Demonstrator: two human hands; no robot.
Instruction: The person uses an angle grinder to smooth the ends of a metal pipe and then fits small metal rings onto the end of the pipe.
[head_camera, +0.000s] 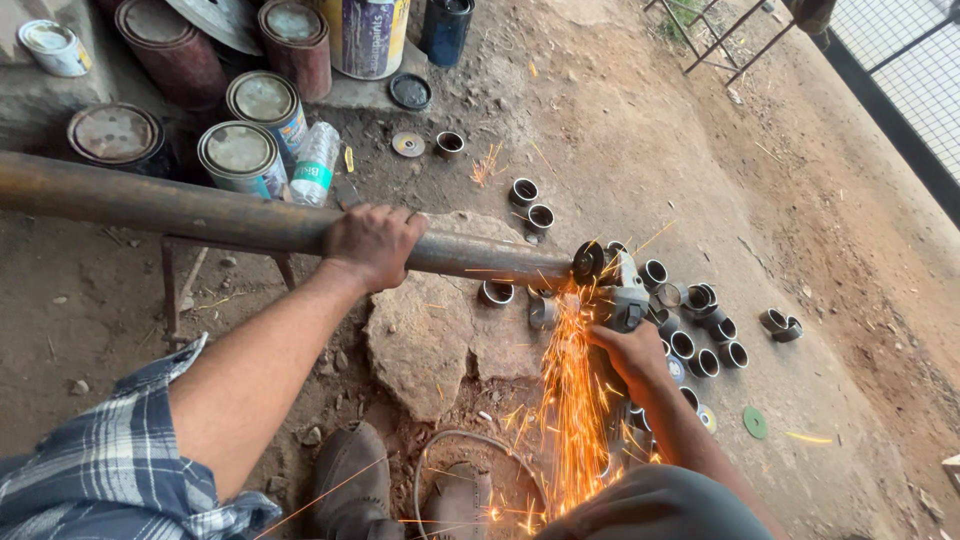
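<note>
A long rusty steel pipe (180, 212) lies across the view on a low metal stand (170, 285). My left hand (372, 243) grips the pipe from above near its right part. My right hand (632, 352) holds an angle grinder (618, 290) whose disc (587, 262) meets the pipe's right end. Orange sparks (570, 400) stream down toward my shoes (352, 480). Several short cut pipe rings (700, 335) lie on the ground just right of the grinder.
Several paint cans (242, 155) and rusty drums (170, 45) stand at the back left with a plastic bottle (315, 160). A flat rock (430, 330) lies under the pipe. The grinder's cable (470, 445) loops by my feet. Spare discs (755, 422) lie on the dirt.
</note>
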